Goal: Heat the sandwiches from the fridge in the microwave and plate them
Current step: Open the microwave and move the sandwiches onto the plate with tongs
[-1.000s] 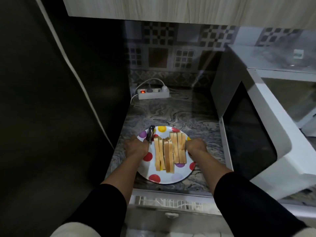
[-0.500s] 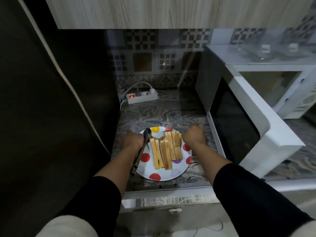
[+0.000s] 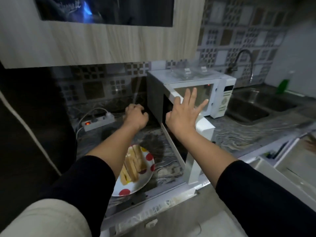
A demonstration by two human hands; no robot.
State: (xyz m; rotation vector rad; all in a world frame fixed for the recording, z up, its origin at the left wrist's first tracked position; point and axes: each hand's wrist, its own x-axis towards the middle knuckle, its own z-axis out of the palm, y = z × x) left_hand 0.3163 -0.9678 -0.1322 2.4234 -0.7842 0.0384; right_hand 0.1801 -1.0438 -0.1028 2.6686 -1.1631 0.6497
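My right hand [image 3: 183,115] has its fingers [image 3: 192,96] straight and spread, palm toward the open door of the white microwave oven [image 3: 220,93], fingertips over the door's top edge; whether they touch it I cannot tell. My left hand [image 3: 136,116] has loosely curled fingers holding nothing, raised at nine o'clock from the right hand, just beside the microwave's dark side wall. At seven o'clock from the hands, the tan sliced sandwiches [image 3: 132,162] stand on edge on the white round plate with red dots [image 3: 135,186], partly hidden by my left forearm, on the grey marbled counter [image 3: 239,132]. A white power strip with a red light [image 3: 97,121] lies at nine o'clock from the left hand.
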